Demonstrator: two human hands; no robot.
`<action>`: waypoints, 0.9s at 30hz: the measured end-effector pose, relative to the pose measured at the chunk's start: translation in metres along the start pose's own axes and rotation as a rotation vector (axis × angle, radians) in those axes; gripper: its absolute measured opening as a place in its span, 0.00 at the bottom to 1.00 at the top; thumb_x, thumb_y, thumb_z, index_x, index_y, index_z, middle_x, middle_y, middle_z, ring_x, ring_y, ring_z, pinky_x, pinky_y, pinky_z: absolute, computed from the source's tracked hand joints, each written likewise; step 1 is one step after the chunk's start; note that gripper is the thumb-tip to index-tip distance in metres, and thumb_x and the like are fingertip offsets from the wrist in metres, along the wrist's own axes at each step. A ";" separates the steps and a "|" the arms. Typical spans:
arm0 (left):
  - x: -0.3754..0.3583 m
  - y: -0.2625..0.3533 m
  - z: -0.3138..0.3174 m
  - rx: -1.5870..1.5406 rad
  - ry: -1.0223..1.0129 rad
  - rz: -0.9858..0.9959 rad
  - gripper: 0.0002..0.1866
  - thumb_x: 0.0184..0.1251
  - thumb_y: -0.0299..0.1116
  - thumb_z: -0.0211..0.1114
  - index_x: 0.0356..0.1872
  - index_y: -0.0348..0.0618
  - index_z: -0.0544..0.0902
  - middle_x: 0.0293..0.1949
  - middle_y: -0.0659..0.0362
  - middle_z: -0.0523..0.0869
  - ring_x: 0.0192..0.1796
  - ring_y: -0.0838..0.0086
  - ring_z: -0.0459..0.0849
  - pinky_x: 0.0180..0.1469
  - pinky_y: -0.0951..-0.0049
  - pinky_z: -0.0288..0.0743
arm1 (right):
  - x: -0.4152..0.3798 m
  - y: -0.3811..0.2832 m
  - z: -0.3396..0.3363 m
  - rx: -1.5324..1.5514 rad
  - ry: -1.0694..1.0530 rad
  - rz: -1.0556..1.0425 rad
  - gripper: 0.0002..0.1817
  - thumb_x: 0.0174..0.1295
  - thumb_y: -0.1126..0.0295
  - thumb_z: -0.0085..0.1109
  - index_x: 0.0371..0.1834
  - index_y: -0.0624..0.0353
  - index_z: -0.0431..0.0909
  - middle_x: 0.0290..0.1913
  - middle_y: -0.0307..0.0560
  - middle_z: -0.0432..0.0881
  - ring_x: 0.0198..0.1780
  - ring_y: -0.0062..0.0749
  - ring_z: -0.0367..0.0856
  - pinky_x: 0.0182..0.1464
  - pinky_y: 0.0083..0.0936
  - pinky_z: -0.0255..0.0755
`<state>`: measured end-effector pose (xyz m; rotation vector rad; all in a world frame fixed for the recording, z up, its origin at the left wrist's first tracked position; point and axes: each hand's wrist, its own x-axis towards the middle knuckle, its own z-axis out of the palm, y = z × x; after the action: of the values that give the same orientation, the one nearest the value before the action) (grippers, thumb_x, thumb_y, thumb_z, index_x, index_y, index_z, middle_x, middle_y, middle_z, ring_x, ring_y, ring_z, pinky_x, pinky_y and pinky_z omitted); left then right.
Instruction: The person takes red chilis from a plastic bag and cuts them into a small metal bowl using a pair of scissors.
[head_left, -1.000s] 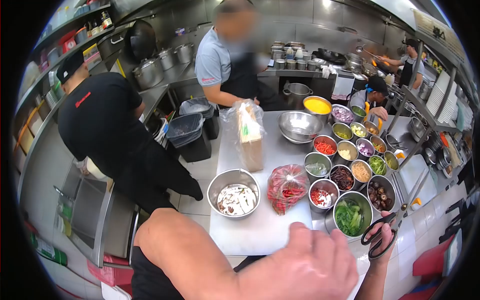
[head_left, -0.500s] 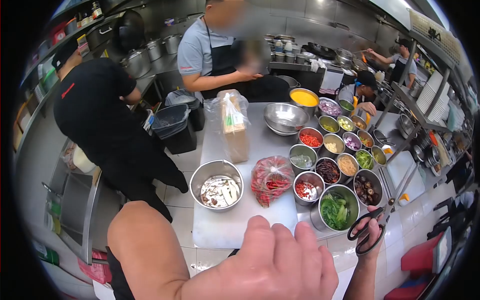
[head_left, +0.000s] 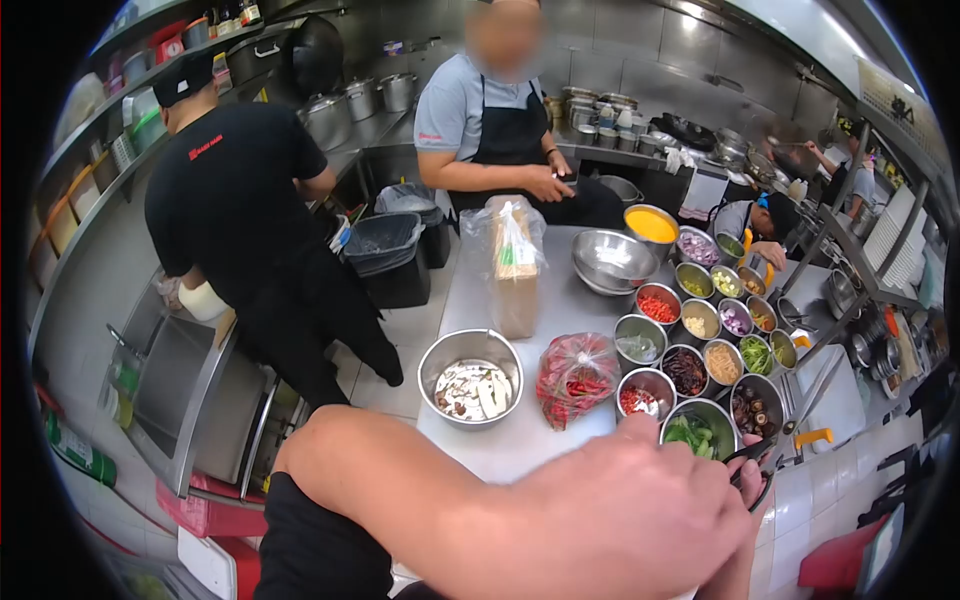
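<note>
My left hand (head_left: 640,500) reaches across the foreground, back toward me, with its fingers curled. Its fingertips are hidden, so anything in them cannot be made out. Partly behind it, my right hand (head_left: 748,485) grips black-handled scissors (head_left: 758,450) at the table's near right corner. Beside both hands stands a steel pot of green leafy vegetables (head_left: 690,432). A pot of dark mushrooms (head_left: 755,410) is just beyond the scissors. Left of these lie a plastic bag of red chillies (head_left: 577,382) and a steel pot (head_left: 470,378) with pale and brown scraps in water.
Several steel tubs of chopped ingredients (head_left: 700,318) crowd the table's right side. A bagged carton (head_left: 515,290) and steel bowls (head_left: 612,258) stand farther back. A person in grey (head_left: 455,120) faces the table; another in black (head_left: 235,190) works at left near a bin (head_left: 388,270).
My left hand has moved right, now overlapping my right hand and hiding part of the scissors. The view has shifted left. The person in grey now stands more upright.
</note>
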<state>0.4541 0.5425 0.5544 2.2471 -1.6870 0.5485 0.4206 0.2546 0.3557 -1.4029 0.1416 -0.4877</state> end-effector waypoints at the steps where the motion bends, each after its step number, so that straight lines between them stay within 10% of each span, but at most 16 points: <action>1: -0.003 -0.010 0.008 -0.001 0.020 0.031 0.14 0.50 0.37 0.61 0.40 0.48 0.78 0.29 0.64 0.73 0.28 0.78 0.78 0.28 0.75 0.70 | 0.001 0.000 -0.002 0.001 0.001 -0.015 0.31 0.64 0.55 0.61 0.60 0.68 0.65 0.25 0.43 0.74 0.25 0.27 0.74 0.29 0.22 0.71; 5: -0.022 -0.067 0.010 -0.436 0.092 -0.008 0.06 0.65 0.32 0.66 0.39 0.46 0.80 0.29 0.60 0.79 0.29 0.64 0.82 0.31 0.71 0.76 | 0.007 0.000 -0.012 -0.016 -0.046 -0.037 0.30 0.64 0.55 0.61 0.59 0.68 0.66 0.23 0.43 0.75 0.22 0.29 0.76 0.26 0.23 0.71; 9: -0.029 -0.118 -0.071 -0.909 0.546 -0.455 0.09 0.72 0.35 0.58 0.39 0.39 0.77 0.22 0.60 0.79 0.15 0.79 0.75 0.18 0.75 0.71 | 0.010 -0.006 -0.010 -0.026 -0.016 -0.029 0.30 0.65 0.55 0.60 0.58 0.69 0.66 0.22 0.43 0.75 0.21 0.28 0.76 0.26 0.21 0.71; 15: 0.003 -0.114 -0.144 -0.820 0.766 -0.281 0.15 0.80 0.38 0.42 0.39 0.39 0.73 0.17 0.63 0.71 0.09 0.82 0.65 0.14 0.77 0.67 | 0.019 -0.007 -0.005 -0.044 -0.085 -0.062 0.29 0.65 0.57 0.60 0.58 0.71 0.65 0.22 0.43 0.76 0.21 0.28 0.76 0.26 0.21 0.71; 27: 0.004 -0.072 -0.157 -0.763 0.754 -0.105 0.16 0.76 0.36 0.45 0.31 0.38 0.73 0.11 0.59 0.67 0.09 0.78 0.60 0.13 0.73 0.59 | 0.027 -0.009 0.000 -0.031 -0.100 -0.021 0.28 0.63 0.58 0.61 0.57 0.70 0.66 0.24 0.45 0.77 0.22 0.28 0.77 0.27 0.21 0.74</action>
<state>0.5036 0.6278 0.6962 1.3283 -1.1055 0.5125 0.4429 0.2426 0.3696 -1.4576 0.0536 -0.4332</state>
